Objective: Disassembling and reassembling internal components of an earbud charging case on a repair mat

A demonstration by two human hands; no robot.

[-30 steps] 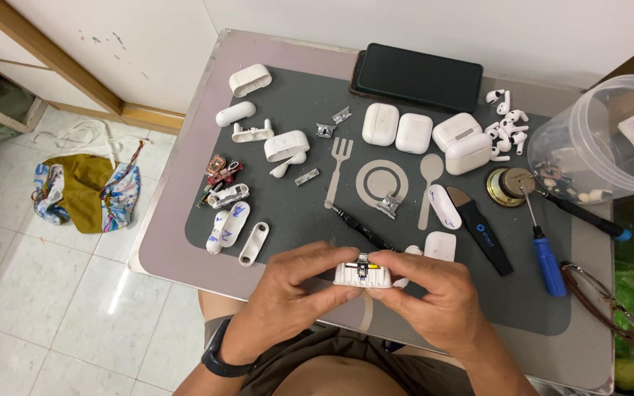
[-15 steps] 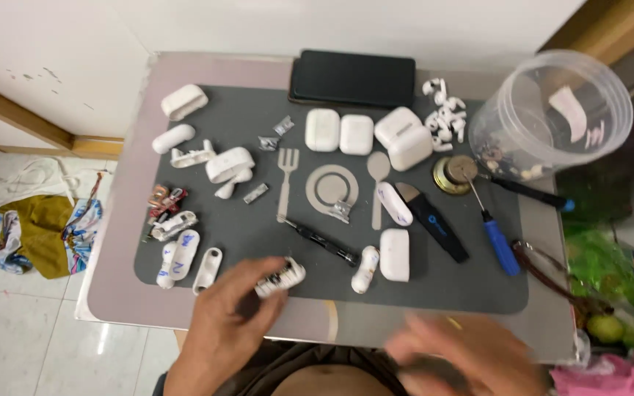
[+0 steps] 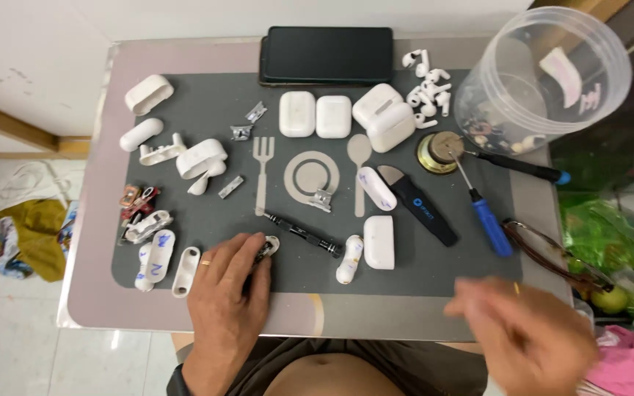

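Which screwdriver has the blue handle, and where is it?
The one lying right of the black pry tool, shaft pointing up toward the brass disc. The other screwdriver is black with only a blue tip.

A small pinkish-grey counter [image 3: 104, 110] fills the middle of the frame, and a dark grey mat [image 3: 207, 95] with a printed fork, plate and spoon covers most of it. Directly on the counter lie a black flat case [image 3: 328, 55] at the upper middle, a clear plastic tub [image 3: 544, 70] at the upper right, and a pair of glasses [image 3: 544, 253] at the right edge.
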